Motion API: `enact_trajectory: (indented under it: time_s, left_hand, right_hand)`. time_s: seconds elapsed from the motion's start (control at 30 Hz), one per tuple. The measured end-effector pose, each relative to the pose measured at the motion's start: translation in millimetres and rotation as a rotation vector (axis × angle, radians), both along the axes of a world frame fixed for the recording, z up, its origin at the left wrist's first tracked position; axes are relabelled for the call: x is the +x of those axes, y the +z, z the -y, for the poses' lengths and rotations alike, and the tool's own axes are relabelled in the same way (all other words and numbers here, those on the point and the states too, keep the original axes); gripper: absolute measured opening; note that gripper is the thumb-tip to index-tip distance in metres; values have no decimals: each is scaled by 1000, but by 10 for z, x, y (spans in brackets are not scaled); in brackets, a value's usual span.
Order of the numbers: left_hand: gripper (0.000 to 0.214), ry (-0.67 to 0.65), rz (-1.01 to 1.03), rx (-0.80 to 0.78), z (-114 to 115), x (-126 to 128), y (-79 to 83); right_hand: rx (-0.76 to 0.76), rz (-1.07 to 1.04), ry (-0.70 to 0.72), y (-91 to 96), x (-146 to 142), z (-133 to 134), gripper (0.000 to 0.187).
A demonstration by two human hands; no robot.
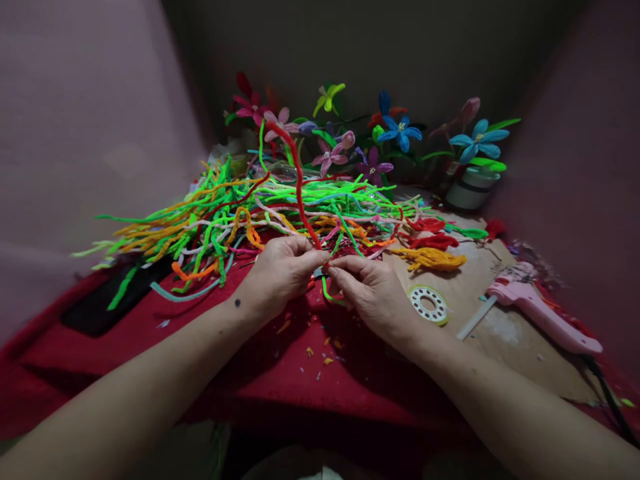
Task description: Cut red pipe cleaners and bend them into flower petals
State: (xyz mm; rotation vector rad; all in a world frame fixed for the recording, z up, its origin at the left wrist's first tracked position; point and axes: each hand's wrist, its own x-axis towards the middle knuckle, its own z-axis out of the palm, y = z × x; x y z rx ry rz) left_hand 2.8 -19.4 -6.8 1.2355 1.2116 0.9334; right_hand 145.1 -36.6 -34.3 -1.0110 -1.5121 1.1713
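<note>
Above the front middle of the table, my left hand [287, 270] is closed in a pinch on a red pipe cleaner [300, 190]. The pipe cleaner rises from the fingers and bends over to the left at its top. My right hand [363, 287] meets the left one, its thumb and forefinger pinched at the pipe cleaner's lower end. That end is mostly hidden between the fingertips. Just below the fingertips a short green pipe cleaner [330, 293] curves. Behind both hands lies a heap of loose pipe cleaners [330, 193], mostly green, with orange, red and pale ones.
Pipe-cleaner flowers [400, 133] stand along the back, some by a jar [473, 189]. At right, a cardboard sheet [505, 333] bears a pink glue gun [545, 307], a tape roll [429, 305] and an orange bundle [433, 259]. A black flat object [95, 310] lies left on the red cloth [200, 353].
</note>
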Motion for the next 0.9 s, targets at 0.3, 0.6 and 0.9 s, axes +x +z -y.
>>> enact_trajectory:
  time_s: [0.3,0.6,0.9]
  left_hand:
    - [31,-33,125,-7,17,12,39]
    - [32,-72,93,-5,-21,5,16]
    - [34,-117,208,-36,-72,-56,-13]
  right_hand:
    - [146,138,-5,43,4,76,24]
    - [-167,-209,167,34,-11,96,18]
    - [-319,-441,116,75,-13,42,14]
